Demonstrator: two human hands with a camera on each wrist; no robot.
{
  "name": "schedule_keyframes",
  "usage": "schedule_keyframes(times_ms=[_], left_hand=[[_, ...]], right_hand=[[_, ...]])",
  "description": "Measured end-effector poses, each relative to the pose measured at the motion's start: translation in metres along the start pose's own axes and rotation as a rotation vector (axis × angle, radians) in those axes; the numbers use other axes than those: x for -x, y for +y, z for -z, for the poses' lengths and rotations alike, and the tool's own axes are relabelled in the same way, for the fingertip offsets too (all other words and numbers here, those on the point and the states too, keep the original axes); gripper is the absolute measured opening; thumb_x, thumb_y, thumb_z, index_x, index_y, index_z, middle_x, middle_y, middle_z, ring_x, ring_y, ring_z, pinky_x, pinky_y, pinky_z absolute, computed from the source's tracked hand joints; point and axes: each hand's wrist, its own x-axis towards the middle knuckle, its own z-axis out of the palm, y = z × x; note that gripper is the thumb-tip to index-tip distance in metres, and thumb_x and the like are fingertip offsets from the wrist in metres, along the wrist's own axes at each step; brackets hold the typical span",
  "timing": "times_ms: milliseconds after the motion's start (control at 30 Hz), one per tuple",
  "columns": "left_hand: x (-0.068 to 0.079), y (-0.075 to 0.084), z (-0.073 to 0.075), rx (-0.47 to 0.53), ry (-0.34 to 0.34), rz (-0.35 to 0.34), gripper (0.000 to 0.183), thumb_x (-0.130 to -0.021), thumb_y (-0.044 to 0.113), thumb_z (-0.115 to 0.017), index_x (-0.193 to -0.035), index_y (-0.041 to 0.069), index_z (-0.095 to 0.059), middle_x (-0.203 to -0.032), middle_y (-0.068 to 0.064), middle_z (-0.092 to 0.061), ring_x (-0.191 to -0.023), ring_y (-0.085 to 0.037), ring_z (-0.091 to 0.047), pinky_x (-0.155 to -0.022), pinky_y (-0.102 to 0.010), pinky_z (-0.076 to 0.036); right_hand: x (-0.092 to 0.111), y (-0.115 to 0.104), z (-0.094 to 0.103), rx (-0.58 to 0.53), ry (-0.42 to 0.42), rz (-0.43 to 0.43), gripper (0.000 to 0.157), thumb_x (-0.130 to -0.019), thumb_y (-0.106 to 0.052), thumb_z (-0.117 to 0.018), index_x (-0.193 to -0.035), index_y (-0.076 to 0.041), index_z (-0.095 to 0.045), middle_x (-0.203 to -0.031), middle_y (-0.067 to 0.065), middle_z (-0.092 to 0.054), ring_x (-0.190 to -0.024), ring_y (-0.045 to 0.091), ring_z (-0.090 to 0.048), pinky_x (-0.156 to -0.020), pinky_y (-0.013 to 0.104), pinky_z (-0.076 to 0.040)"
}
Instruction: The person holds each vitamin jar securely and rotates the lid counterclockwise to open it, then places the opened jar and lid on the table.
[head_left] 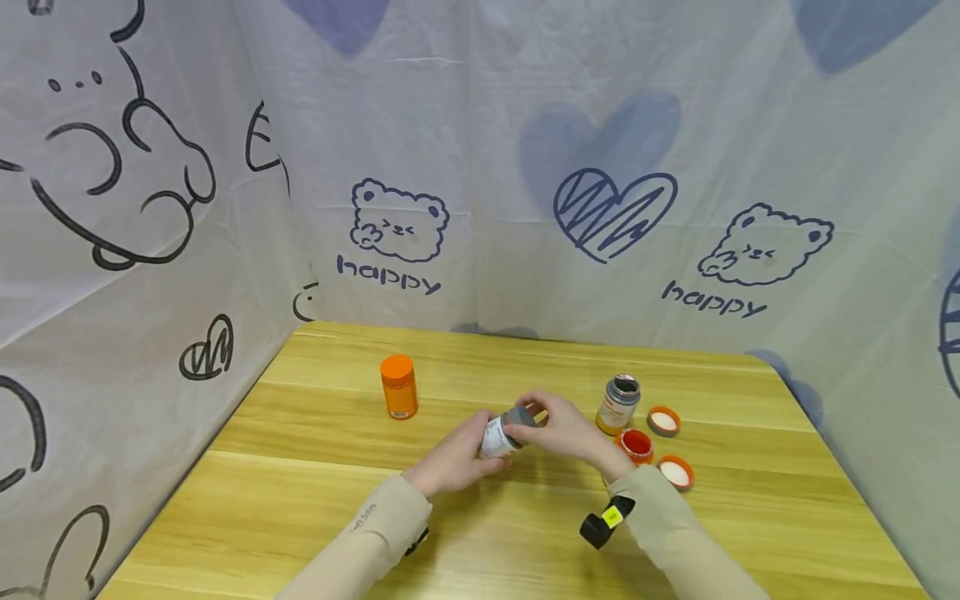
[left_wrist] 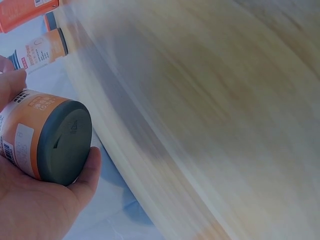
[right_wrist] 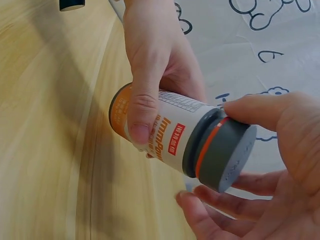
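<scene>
My left hand (head_left: 459, 457) grips a supplement bottle (right_wrist: 172, 127) with a white and orange label, holding it tilted above the table. Its dark grey cap (right_wrist: 227, 155), with an orange band at the lower edge, sits on the bottle's neck and points toward my right hand (head_left: 561, 429). The right thumb presses one side of that cap, while the other fingers curve around its far side, partly hidden. In the left wrist view the bottle's dark base (left_wrist: 65, 142) faces the camera, with the left fingers wrapped around the body.
An orange bottle (head_left: 399, 390) with its lid on stands at the left. On the right, an uncapped grey bottle (head_left: 618, 408) and an uncapped bottle with a red inside (head_left: 637, 447) stand beside two loose lids (head_left: 663, 421). Printed cloth (head_left: 487, 208) surrounds the wooden table (head_left: 300, 500).
</scene>
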Motion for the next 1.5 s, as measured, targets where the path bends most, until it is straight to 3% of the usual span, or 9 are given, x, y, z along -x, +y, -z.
schedule_keyframes(times_ms=[333, 633, 900, 1167, 1300, 1500], left_hand=[[-0.001, -0.002, 0.001, -0.017, 0.02, 0.01, 0.048, -0.094, 0.023, -0.071, -0.132, 0.006, -0.046, -0.119, -0.009, -0.062, -0.101, -0.015, -0.061, -0.086, -0.032, -0.053], [-0.001, -0.001, 0.001, -0.061, 0.039, -0.014, 0.05, -0.092, 0.02, -0.074, -0.131, 0.003, -0.047, -0.117, -0.011, -0.062, -0.101, -0.018, -0.062, -0.086, -0.036, -0.053], [0.0, 0.0, 0.002, -0.056, 0.029, -0.004, 0.049, -0.094, 0.02, -0.072, -0.133, 0.005, -0.047, -0.119, -0.011, -0.062, -0.103, -0.018, -0.061, -0.088, -0.036, -0.053], [-0.001, -0.001, 0.001, -0.062, 0.029, -0.014, 0.049, -0.093, 0.019, -0.072, -0.132, 0.004, -0.047, -0.118, -0.011, -0.062, -0.101, -0.017, -0.061, -0.085, -0.033, -0.053], [-0.002, -0.002, 0.001, -0.066, 0.03, -0.022, 0.048, -0.093, 0.019, -0.073, -0.13, 0.003, -0.048, -0.116, -0.01, -0.062, -0.099, -0.017, -0.06, -0.083, -0.032, -0.053], [-0.002, 0.0, 0.001, -0.068, 0.03, -0.035, 0.047, -0.093, 0.018, -0.073, -0.13, 0.003, -0.049, -0.117, -0.01, -0.062, -0.099, -0.017, -0.061, -0.083, -0.031, -0.053]], right_hand=[[0.003, 0.0, 0.007, 0.031, -0.091, 0.061, 0.049, -0.089, -0.025, -0.075, -0.128, -0.001, -0.058, -0.114, 0.018, -0.066, -0.088, 0.021, -0.065, -0.074, 0.028, -0.054], [0.005, 0.003, 0.008, 0.035, -0.104, 0.128, 0.051, -0.088, -0.017, -0.077, -0.132, -0.004, -0.056, -0.121, 0.02, -0.065, -0.099, 0.024, -0.066, -0.083, 0.033, -0.056], [0.005, 0.001, 0.007, 0.027, -0.083, 0.142, 0.048, -0.089, -0.018, -0.076, -0.131, -0.005, -0.057, -0.123, 0.021, -0.064, -0.097, 0.024, -0.067, -0.082, 0.032, -0.057], [0.006, -0.003, 0.003, 0.006, -0.043, 0.168, 0.041, -0.09, -0.017, -0.075, -0.126, -0.002, -0.06, -0.124, 0.018, -0.065, -0.109, 0.035, -0.065, -0.082, 0.033, -0.059], [0.007, -0.005, 0.0, -0.026, -0.019, 0.185, 0.033, -0.09, -0.014, -0.074, -0.12, -0.004, -0.063, -0.122, 0.017, -0.065, -0.113, 0.039, -0.064, -0.086, 0.038, -0.06], [0.006, -0.008, -0.004, -0.044, 0.04, 0.216, 0.016, -0.089, -0.009, -0.074, -0.104, -0.007, -0.067, -0.115, 0.015, -0.068, -0.108, 0.03, -0.065, -0.09, 0.045, -0.058]])
